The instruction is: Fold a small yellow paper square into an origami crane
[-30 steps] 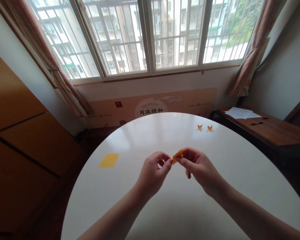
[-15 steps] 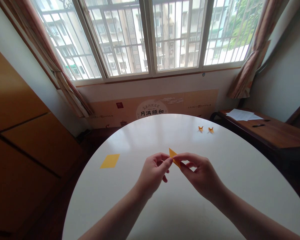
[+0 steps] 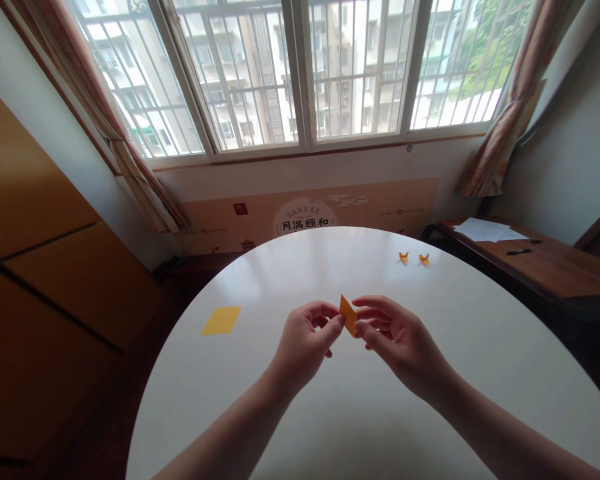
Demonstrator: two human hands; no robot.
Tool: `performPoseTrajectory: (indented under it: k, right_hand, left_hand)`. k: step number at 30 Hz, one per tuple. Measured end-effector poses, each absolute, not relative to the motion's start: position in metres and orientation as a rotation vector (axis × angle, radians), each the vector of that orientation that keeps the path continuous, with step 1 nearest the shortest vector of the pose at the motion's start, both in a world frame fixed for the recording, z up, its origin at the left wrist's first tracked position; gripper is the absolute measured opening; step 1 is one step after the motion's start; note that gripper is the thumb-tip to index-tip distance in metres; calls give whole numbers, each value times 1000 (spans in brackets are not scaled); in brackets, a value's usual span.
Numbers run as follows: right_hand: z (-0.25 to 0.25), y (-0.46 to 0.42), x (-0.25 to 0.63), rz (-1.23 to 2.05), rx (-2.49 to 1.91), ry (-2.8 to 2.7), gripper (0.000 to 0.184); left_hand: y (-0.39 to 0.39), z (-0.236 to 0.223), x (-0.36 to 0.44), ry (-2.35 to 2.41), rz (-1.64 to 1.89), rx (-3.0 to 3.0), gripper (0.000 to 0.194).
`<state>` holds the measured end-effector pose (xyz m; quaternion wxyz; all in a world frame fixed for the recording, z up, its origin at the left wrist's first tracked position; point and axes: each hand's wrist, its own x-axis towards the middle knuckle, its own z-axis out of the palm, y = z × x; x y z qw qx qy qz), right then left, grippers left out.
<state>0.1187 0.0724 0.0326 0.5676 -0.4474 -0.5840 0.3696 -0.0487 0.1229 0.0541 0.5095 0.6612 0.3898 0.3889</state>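
Note:
A small folded piece of orange-yellow origami paper (image 3: 349, 315) is held above the white table, its pointed top upward. My left hand (image 3: 310, 340) pinches its left edge between thumb and fingers. At the lower right edge, the thumb of my right hand (image 3: 397, 337) presses on the paper, with other fingertips partly hidden behind it. The right index finger is lifted away from the sheet. A flat yellow paper square (image 3: 222, 320) lies on the table to the left. Two small folded paper birds, one left (image 3: 404, 257) and one right (image 3: 424, 259), stand at the far right.
The round white table (image 3: 220, 413) fills the space under my arms. Beyond its right edge, a brown wooden side table (image 3: 570, 267) bears white sheets (image 3: 489, 230) and a dark pen (image 3: 519, 252). A printed cardboard panel (image 3: 355, 207) stands behind, below the barred window.
My right index finger has come off the paper and risen, and the right thumb has shifted onto the paper's lower right edge. The left hand keeps its pinch.

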Motion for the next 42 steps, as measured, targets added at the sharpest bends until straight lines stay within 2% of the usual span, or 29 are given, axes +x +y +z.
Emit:
performPoseTrajectory:
  k: [9, 16, 28, 35, 42]
  right_hand:
    - [37, 76, 123, 947, -1126, -1370, 25]
    - [34, 77, 122, 1082, -1111, -1324, 29]
    - [34, 77, 122, 1119, -1079, -1306, 35]
    - [39, 75, 123, 1221, -1042, -1206, 32]
    - [38, 72, 119, 1214, -1039, -1180, 28]
  left_hand:
    - [121, 54, -51, 966, 945, 1820, 18]
    - [119, 54, -49, 977, 937, 1774, 24]
    - [121, 58, -49, 885, 886, 1592, 31]
    - [124, 55, -49, 793, 761, 1346, 34]
    - [120, 54, -45, 799, 834, 1403, 35]
